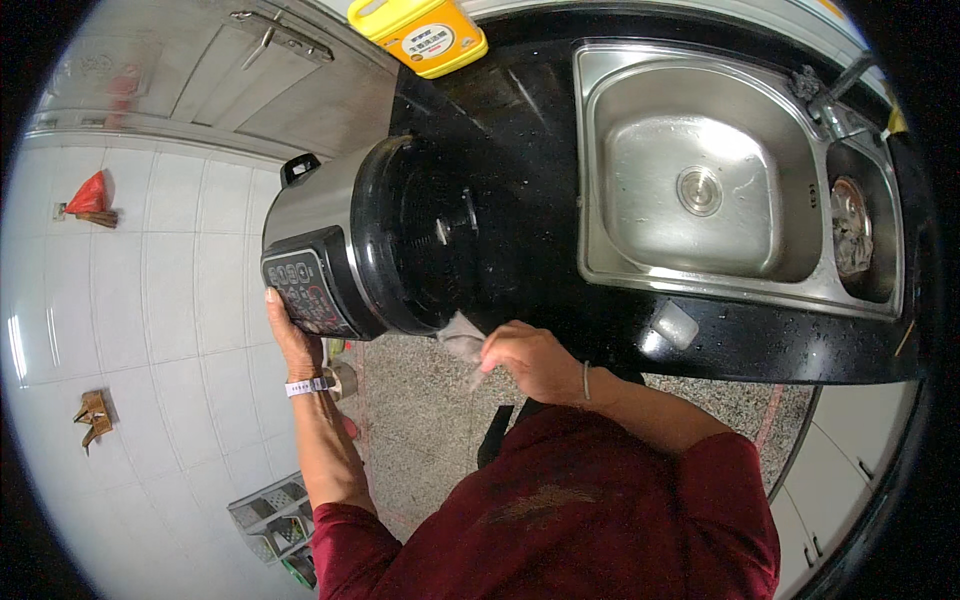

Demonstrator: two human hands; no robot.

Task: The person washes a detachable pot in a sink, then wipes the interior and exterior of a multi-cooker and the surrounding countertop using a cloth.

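Note:
An electric pressure cooker (310, 205) with a silver body and black lid (395, 240) stands at the left end of the black counter. My left hand (293, 335) is at the lower left edge of its control panel (305, 285), holding that side; some fingers are hidden. My right hand (535, 360) is closed around a crumpled pale cloth (462, 338). The cloth's far end touches or nearly touches the lid's lower right rim.
A steel sink (650, 275) with a smaller side basin (880, 285) holding a round metal thing is set into the counter (520, 290). A yellow jug (430, 40) stands at the back. Near the front edge lies a pale rectangular piece (675, 325). A white tiled wall (170, 280) rises at left.

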